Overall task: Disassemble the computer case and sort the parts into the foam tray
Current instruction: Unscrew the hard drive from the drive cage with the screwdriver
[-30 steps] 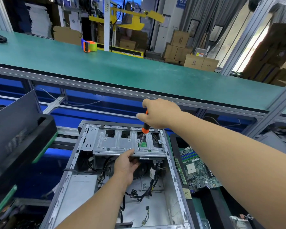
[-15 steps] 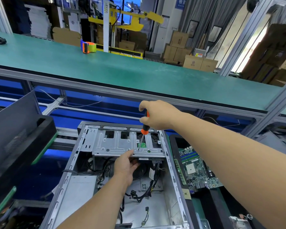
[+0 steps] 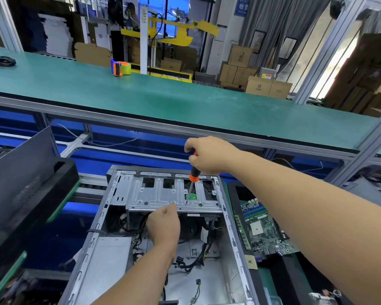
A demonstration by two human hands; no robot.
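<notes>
Computer case (image 3: 110,249): lying open at the near edge, side panel off, cables still inside.
Motherboard (image 3: 264,230): already sitting in the tray just right.
Drive cage (image 3: 163,194): left hand (image 3: 163,225) is gripping its front lip.
Screwdriver (image 3: 193,177): right hand (image 3: 207,156), fingers wrapped round the handle, is working a cage screw.

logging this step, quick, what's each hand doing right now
Left hand: holds the front edge of the drive cage, thumb on top.
Right hand: grips the screwdriver, tip at a cage screw.
</notes>
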